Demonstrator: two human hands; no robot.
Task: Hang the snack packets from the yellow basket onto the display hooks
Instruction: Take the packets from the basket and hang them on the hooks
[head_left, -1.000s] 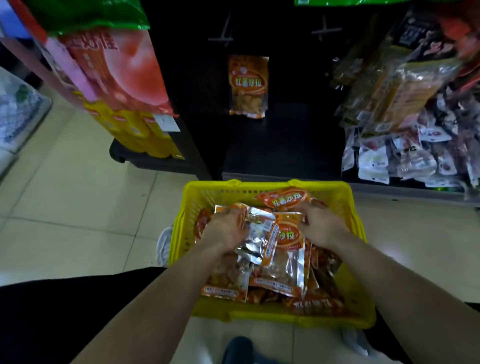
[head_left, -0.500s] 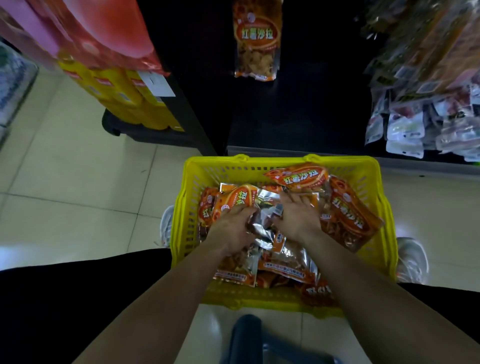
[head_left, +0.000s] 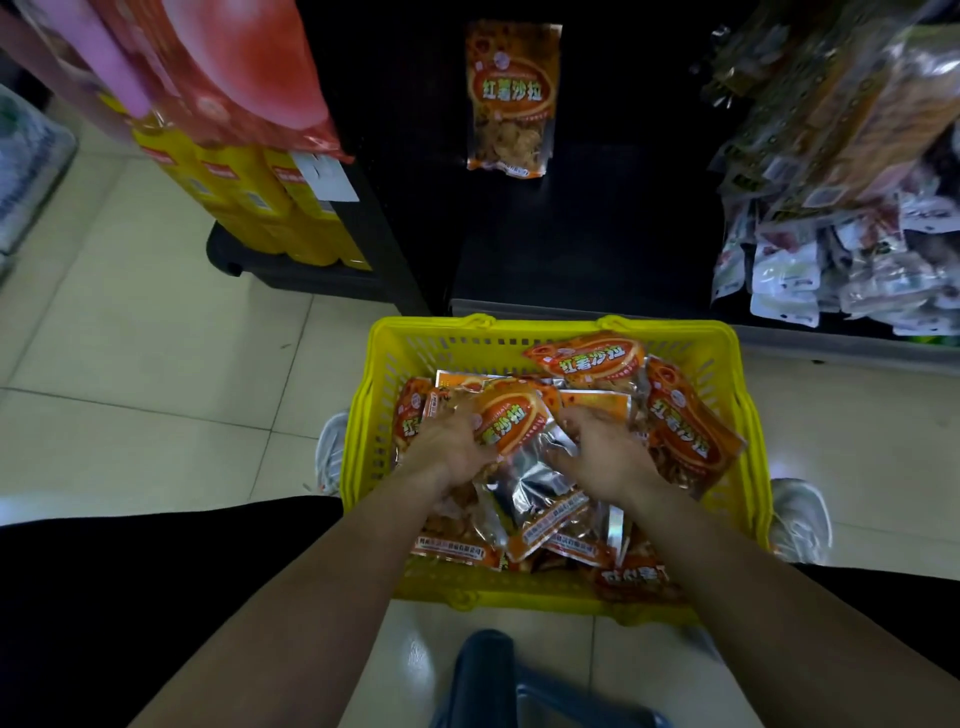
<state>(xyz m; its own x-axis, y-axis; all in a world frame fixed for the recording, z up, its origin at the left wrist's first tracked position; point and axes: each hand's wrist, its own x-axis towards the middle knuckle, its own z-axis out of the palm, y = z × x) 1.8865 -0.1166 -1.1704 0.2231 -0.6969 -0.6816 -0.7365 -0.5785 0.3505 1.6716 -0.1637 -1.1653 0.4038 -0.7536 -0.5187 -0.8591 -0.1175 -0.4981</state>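
I am seeing both hands working in the yellow basket (head_left: 467, 348) on the floor (head_left: 156, 364): the left hand (head_left: 452, 447) is gripping an orange snack packet (head_left: 511, 423) by its edge, and the right hand (head_left: 602, 454) is curling its fingers round a silver-backed packet (head_left: 540, 483). I am judging them light, crinkly and slippery, so I am favouring a pinch on the flat top seal.

- We have one view, worn on the head, facing forward and steeply down.
- It looks from close above the left grip (head_left: 452, 447) and right grip (head_left: 602, 452), yellow basket (head_left: 550, 328) around them, dark shelf (head_left: 597, 223) beyond.
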